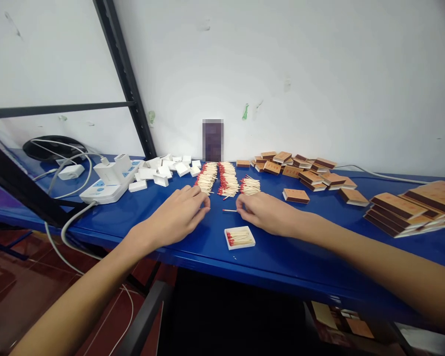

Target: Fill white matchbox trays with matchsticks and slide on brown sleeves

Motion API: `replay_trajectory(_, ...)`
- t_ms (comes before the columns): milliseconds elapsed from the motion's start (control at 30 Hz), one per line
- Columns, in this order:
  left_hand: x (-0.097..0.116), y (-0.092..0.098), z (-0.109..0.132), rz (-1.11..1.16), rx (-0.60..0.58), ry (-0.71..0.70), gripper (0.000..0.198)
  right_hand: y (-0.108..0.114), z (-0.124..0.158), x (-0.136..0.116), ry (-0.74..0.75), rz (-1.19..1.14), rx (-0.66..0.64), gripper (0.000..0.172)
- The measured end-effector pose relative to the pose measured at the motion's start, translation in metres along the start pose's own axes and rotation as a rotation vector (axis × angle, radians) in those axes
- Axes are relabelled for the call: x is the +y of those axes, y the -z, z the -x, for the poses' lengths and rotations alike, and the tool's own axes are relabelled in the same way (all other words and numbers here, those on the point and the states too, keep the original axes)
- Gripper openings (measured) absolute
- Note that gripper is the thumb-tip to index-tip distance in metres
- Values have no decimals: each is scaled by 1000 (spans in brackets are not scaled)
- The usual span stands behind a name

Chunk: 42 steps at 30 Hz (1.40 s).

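Note:
My right hand [261, 211] pinches a single red-tipped match [229, 210], its head pointing left. Across from it, my left hand [181, 213] is closed with thumb and fingertips together; whether anything is between them is too small to make out. Just in front of my right hand lies a small white matchbox tray [242, 246] holding several matches [240, 236], heads to the left. Beyond my hands, loose matches form a left pile [206, 178], a middle pile [228, 179] and a smaller right pile [250, 186].
Several white trays [165, 170] cluster at the back left, beside a power strip [107, 185] with cables. Brown matchbox sleeves [282, 163] are heaped at the back right. One matchbox [295, 196] lies nearer, and stacked ones [400, 210] stand far right. A black shelf post [124, 74] rises left.

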State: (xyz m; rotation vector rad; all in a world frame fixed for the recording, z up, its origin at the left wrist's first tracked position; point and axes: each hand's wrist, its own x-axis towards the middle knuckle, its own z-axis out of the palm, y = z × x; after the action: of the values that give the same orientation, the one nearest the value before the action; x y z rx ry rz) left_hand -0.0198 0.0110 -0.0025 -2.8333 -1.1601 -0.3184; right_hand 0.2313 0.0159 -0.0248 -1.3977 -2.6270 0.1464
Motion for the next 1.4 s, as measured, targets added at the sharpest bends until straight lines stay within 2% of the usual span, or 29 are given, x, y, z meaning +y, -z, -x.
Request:
replay_trajectory(167, -13, -9, -4, -194, -84, 82, 22, 23, 31, -15, 30, -126, -27, 19)
replay_trajectory(333, -20, -18, -7, -180, -127, 103, 30, 30, 42, -24, 64, -146, -111, 22)
replay_trajectory(433, -4, -10, -6, -96, -111, 36, 28, 32, 36, -17, 8, -112, -36, 20)
replay_trajectory(533, 25, 0, -3, 28, -79, -93, 25, 29, 19, -2, -44, -36, 63, 15)
replay_trajectory(633, 50, 6, -1, 38, -71, -153, 25, 19, -4, 10, -14, 52, 78, 17)
replay_trajectory(700, 55, 6, -1, 53, -63, -146, 25, 11, -18, 15, 4, 136, 73, 19)
replay_trajectory(767, 47, 6, -2, 82, -39, -115, 25, 5, -27, 15, 31, 204, 68, 20)
replay_trajectory(867, 17, 3, -8, 54, 17, -28, 24, -1, -34, 14, 78, 244, 54, 22)
replay_trajectory(967, -18, -6, -15, -118, 24, 112, 21, -4, -38, 14, 90, 270, 28, 23)
replay_trajectory(1067, -40, -17, -22, -237, 2, 137, 21, -8, -40, 14, 68, 290, 11, 25)
replay_trajectory(1167, -46, -23, -28, -293, 25, 87, 21, -6, -39, 12, 62, 203, 59, 22)
replay_trajectory(1267, -45, -24, -34, -315, 60, 14, 22, 5, -28, 3, 79, -8, 101, 15)
replay_trajectory(1400, -46, -25, -39, -365, 79, -72, 25, 23, 1, -22, 103, -196, 7, 12)
